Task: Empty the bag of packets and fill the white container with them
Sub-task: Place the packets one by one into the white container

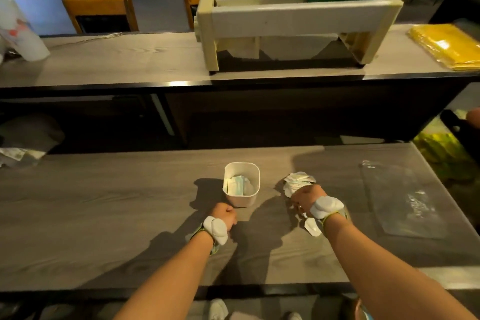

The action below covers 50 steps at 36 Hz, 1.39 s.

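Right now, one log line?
right hand: gripping white paper packets | left hand: fisted | square white plastic container: partly filled | clear plastic bag: flat

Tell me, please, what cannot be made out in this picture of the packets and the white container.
Head view only:
- Packets: print too small and blurred; the right hand covers part of the bunch, so no count.
- White container: its walls hide how many packets lie inside.
- Left hand: closed fist; whether it holds anything is hidden.
- Clear bag: glare hides any packets left inside.

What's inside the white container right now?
The white container holds a few pale packets leaning at its left side, well below the rim. Its near wall hides the bottom, so the count is unclear.
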Available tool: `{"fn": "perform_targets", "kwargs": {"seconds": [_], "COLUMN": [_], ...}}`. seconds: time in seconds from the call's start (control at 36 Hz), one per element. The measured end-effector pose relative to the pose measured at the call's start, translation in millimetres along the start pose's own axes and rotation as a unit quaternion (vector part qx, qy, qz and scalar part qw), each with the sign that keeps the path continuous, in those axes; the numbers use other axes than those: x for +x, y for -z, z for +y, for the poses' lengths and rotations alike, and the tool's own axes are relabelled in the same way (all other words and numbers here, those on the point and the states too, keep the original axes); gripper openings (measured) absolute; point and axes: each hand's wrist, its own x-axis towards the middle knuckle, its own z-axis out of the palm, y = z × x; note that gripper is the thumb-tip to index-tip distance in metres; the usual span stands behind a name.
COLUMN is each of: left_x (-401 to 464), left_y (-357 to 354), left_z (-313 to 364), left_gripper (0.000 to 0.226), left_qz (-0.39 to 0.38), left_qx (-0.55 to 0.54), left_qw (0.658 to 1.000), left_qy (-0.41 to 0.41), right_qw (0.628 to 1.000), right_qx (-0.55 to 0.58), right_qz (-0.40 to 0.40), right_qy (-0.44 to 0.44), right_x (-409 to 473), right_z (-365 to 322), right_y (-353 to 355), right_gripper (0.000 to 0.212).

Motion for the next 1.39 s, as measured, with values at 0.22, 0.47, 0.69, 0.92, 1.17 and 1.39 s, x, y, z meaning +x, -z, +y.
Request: {"fn": "perform_targets", "kwargs": {"seconds": [0.22,0.47,0.69,0.92,1.17,1.39], "left_x": [12.8,-25.6,-25.9,-35.6,-36.1,-39.0], "left_y": [-57.5,-77.7,-93.6,-98.2,-105.5,-104.3], "left_z": [-0.1,49.9,65.5,77.1,89.8,94.7], "left_gripper": [0.022,0.025,0.020,0.028,0.034,0.017], "left_qz": [-0.019,-0.087,-0.117,-0.129,-0.145,-0.126], "left_qx": [0.083,0.143,0.161,0.121,-0.213,-0.312], "left_qw": [0.996,0.984,0.977,0.979,0.966,0.942], "left_qy": [-0.020,-0.055,-0.075,-0.100,-0.021,0.017], "right_qw": [0.994,0.982,0.991,0.996,0.957,0.938], "right_qx": [-0.051,-0.181,-0.106,0.003,0.251,0.283], "right_qz": [0.089,0.040,0.051,0.040,-0.107,-0.173], "right_qy": [0.040,0.028,0.060,0.086,0.093,0.099], "right_x": [-20.7,-9.5,-2.7,-9.5,-27.4,-30.6], "right_z": [53.7,75.9,84.5,84.6,70.5,60.1], "right_y": [25.3,22.7,17.8,17.5,22.7,26.7], "right_gripper": [0.038,0.069,0.014,0.021,0.012,0.012]}}
